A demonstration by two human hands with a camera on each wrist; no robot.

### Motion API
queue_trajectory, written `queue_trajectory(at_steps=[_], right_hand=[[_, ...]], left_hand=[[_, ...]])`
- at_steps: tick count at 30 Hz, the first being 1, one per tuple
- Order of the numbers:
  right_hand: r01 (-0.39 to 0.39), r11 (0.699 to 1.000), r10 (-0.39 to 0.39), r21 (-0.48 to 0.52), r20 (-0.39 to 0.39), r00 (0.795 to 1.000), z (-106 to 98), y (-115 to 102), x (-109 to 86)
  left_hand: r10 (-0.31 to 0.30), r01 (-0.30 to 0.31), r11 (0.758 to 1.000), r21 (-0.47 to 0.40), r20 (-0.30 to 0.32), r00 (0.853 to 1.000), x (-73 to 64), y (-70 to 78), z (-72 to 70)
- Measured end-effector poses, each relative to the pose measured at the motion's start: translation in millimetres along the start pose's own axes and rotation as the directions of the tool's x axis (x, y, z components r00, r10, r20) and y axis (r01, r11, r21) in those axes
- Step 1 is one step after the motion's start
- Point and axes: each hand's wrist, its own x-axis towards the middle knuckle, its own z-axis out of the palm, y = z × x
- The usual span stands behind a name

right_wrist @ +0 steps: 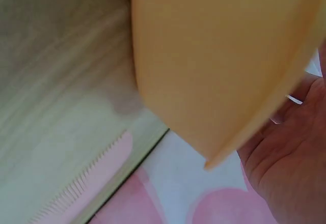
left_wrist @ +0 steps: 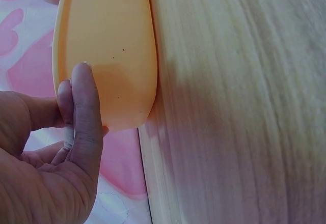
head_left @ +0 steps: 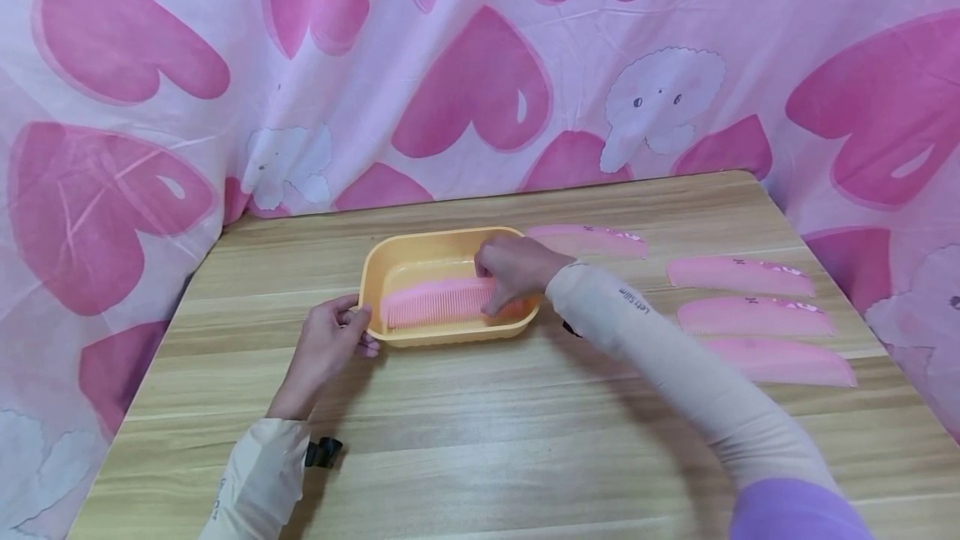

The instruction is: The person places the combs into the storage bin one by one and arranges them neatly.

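A pink comb [head_left: 427, 305] lies lengthwise inside a yellow plastic basin [head_left: 420, 242] on the table. My left hand [head_left: 330, 344] grips the basin's left end by the rim; in the left wrist view, the fingers of that hand [left_wrist: 66, 152] press against the outer wall. Reaching over the right rim, my right hand [head_left: 517, 267] pinches the comb near its right end, thumb low and fingers curled. The fingertips are partly hidden behind the basin wall in the right wrist view, where only the palm side of the hand [right_wrist: 290, 152] shows.
Another pink comb [head_left: 588, 242] lies just behind the right forearm. Three more pink combs, the back one [head_left: 738, 275], the middle one [head_left: 757, 317] and the front one [head_left: 787, 362], are spread in a column at the right. A heart-patterned curtain [head_left: 480, 90] hangs behind the wooden table [head_left: 465, 440].
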Motion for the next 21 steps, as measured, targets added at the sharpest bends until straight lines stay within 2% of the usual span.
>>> queue_trajectory(at_steps=[10, 16, 21], right_hand=[[0.018, 0.998, -0.018, -0.052, -0.017, 1.000, 11.5, 0.2, 0.6], [0.019, 0.998, -0.021, -0.060, -0.035, 0.999, 14.1, 1.2, 0.4], [0.007, 0.998, -0.008, -0.063, -0.020, 1.000, 12.9, 0.9, -0.8]], left_hand=[[-0.001, 0.001, 1.000, 0.025, -0.003, 1.000, 0.5, -1.3, -0.9], [-0.005, 0.005, 0.999, 0.044, -0.007, 1.000, 1.5, -1.0, -0.8], [-0.009, 0.009, 0.999, 0.044, -0.006, 1.000, 1.9, -1.2, -0.7]])
